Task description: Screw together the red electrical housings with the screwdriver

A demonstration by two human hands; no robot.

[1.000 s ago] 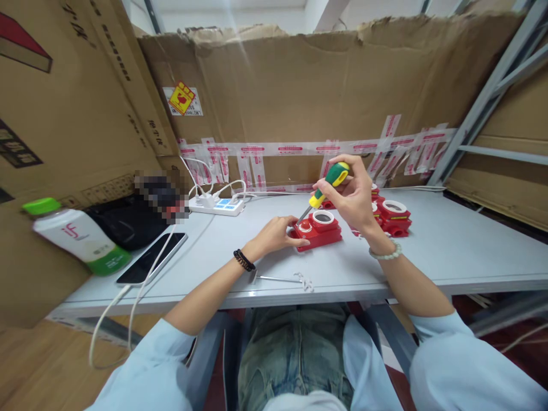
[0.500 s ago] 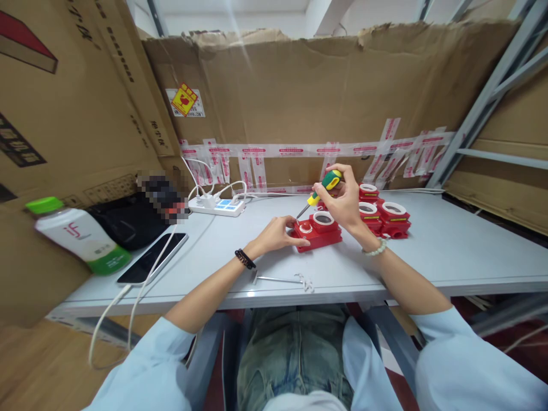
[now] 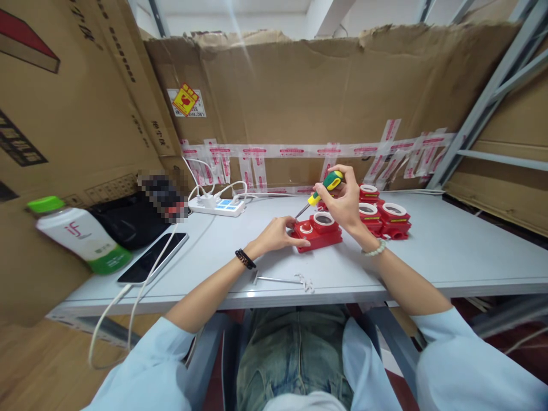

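Note:
A red plastic housing (image 3: 324, 234) with two white-ringed round openings lies on the grey table (image 3: 449, 251). My left hand (image 3: 276, 235) grips its left end, fingers curled round it. My right hand (image 3: 343, 200) is closed on a green and yellow screwdriver (image 3: 322, 189), held at a slant with its metal tip down at the housing's left corner. Behind my right hand stand several more red housings (image 3: 387, 216).
Small metal screws and a thin metal tool (image 3: 282, 279) lie near the table's front edge. At the left are a phone (image 3: 153, 257) on a white cable, a green-capped bottle (image 3: 79, 235), a black bag (image 3: 128, 220) and a white power strip (image 3: 217, 206). Cardboard walls the table.
My right hand has dropped and moved away from me with the screwdriver, whose tip has shifted to the housing's left corner. The left hand has stayed on the housing.

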